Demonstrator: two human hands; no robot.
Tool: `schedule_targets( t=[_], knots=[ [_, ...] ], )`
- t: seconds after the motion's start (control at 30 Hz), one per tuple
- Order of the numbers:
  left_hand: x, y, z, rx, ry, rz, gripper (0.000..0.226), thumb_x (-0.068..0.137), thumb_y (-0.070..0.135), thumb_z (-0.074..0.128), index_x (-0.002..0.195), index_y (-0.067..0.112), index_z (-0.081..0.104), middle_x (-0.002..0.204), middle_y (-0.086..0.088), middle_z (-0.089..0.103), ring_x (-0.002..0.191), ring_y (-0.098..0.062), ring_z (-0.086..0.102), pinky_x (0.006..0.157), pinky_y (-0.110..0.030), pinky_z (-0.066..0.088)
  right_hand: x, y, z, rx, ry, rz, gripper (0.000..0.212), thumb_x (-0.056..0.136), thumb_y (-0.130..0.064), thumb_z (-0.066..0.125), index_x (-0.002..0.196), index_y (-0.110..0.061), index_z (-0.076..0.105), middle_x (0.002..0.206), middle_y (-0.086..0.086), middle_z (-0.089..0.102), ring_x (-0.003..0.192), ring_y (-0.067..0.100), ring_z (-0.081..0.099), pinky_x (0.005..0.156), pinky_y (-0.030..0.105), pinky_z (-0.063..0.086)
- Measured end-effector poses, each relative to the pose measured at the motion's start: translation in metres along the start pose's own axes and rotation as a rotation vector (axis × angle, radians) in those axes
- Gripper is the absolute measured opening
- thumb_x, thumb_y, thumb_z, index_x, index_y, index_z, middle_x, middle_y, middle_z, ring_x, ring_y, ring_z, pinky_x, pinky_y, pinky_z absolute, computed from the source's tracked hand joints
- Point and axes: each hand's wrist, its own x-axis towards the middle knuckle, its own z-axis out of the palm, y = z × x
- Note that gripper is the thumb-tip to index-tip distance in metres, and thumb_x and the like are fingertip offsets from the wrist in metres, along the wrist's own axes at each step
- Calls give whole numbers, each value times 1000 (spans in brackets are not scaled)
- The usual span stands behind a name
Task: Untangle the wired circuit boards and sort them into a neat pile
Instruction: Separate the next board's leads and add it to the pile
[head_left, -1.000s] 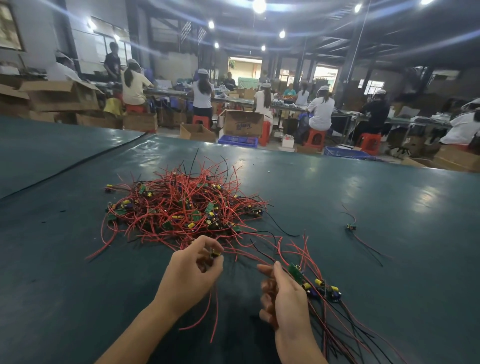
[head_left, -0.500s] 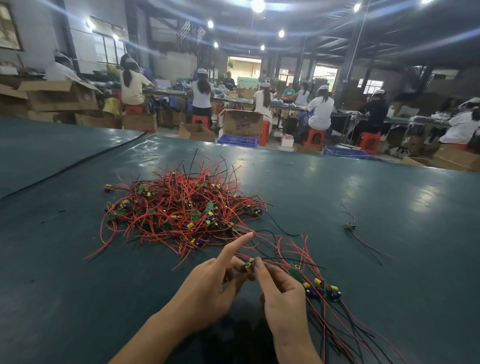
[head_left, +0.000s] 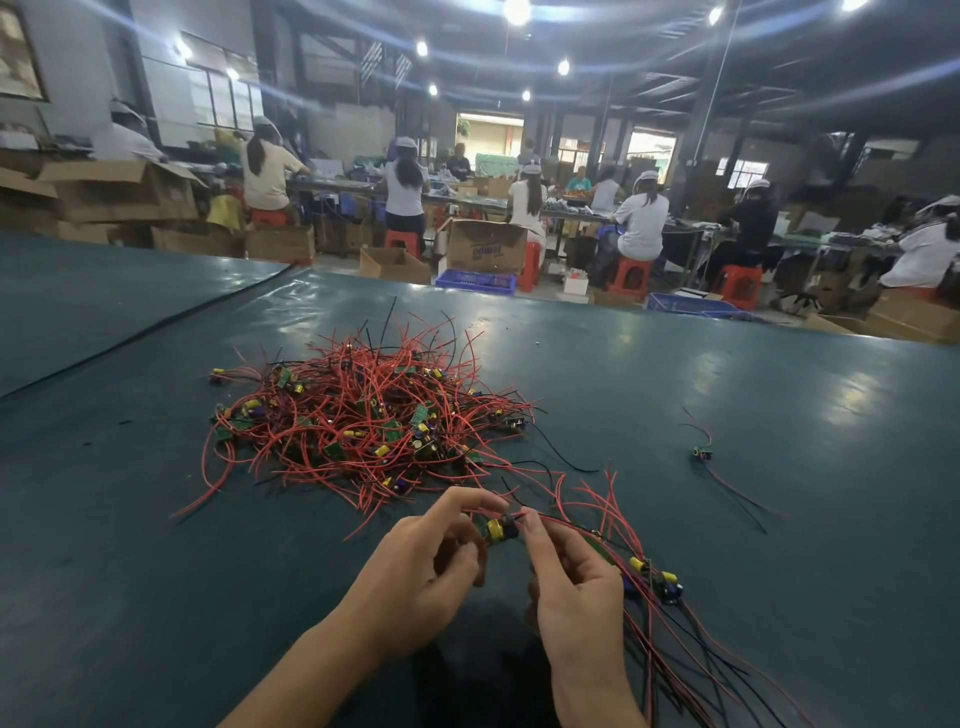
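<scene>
Board (head_left: 497, 529) is pinched by left hand (head_left: 415, 571) and right hand (head_left: 571, 587), both curled round it. Wires (head_left: 551, 519) are best drawn slowly from tangle (head_left: 363, 415), then laid on pile (head_left: 652, 579).

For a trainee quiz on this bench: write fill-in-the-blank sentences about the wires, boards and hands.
1. The tangled pile is made mostly of ____ wires.
2. The left hand and right hand together pinch exactly ____ circuit board.
3. A lone board lies apart on the green mat, to the ____ of the tangled pile.
Missing words: red; one; right.
</scene>
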Motion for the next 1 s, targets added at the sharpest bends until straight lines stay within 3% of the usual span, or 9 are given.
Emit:
schedule_targets(
  t=[0.1,0.2,0.33,0.5,0.6,0.7,0.83,0.9,1.0],
  knots=[
    [0,1,0,-112,-7,-41,41,85,7,45,112,37,53,64,5,61,58,-20,56,59,-35,47,-1,1,1,-3,-26,-9,17,86,-21,67,75,-24,79,52,-11,60,48,-3,52,49,10,38],
    [0,1,0,-164,-22,-76,40,84,7,45,109,36,54,63,-2,61,58,-27,55,58,-42,46,-1,2,1,6,-12,12,11,85,-24,69,79,-23,78,51,-12,58,47,-2,51,53,17,37],
    [0,-1,2,-92,-13,-76,35,85,14,47,108,39,52,66,5,64,57,-23,57,57,-43,48,0,3,2,-3,37,-37,15,85,-20,69,75,-27,78,58,-6,66,50,0,55,54,20,40],
    [0,-2,4,87,83,25,24,82,22,60,100,37,56,87,15,62,80,-13,59,70,-26,48,2,4,-1,-25,100,-36,16,86,-23,68,74,-29,78,56,-7,65,51,-1,55,55,23,41],
    [1,1,2,40,89,57,9,80,23,62,83,30,59,76,11,60,69,-12,57,62,-27,48,3,6,-2,-30,135,-35,14,85,-26,70,73,-28,77,59,-6,68,51,-1,55,55,23,41],
    [2,7,1,-138,-84,-85,6,79,28,62,75,24,62,63,6,60,56,-6,53,53,-27,44,2,6,-3,-56,133,-56,14,85,-28,70,73,-30,77,61,-5,69,49,1,53,54,24,41],
    [5,15,6,-287,-406,-378,43,94,51,48,84,15,68,66,6,66,59,-10,59,57,-26,45,2,4,-2,-68,117,-96,19,85,-21,70,71,-32,78,73,-3,74,67,7,68,62,23,52],
    [8,17,8,-335,-412,-533,55,93,56,32,98,14,68,70,1,70,58,-13,62,52,-25,45,3,4,-2,-46,117,-78,19,84,-19,71,69,-28,78,74,-2,75,73,8,70,64,20,52],
    [11,19,9,-474,-280,-655,44,96,51,29,117,25,56,84,-7,74,58,-16,63,45,-21,42,3,3,-1,-18,131,-85,26,84,-16,71,67,-34,78,73,-4,75,71,5,70,64,12,51]
  ],
)
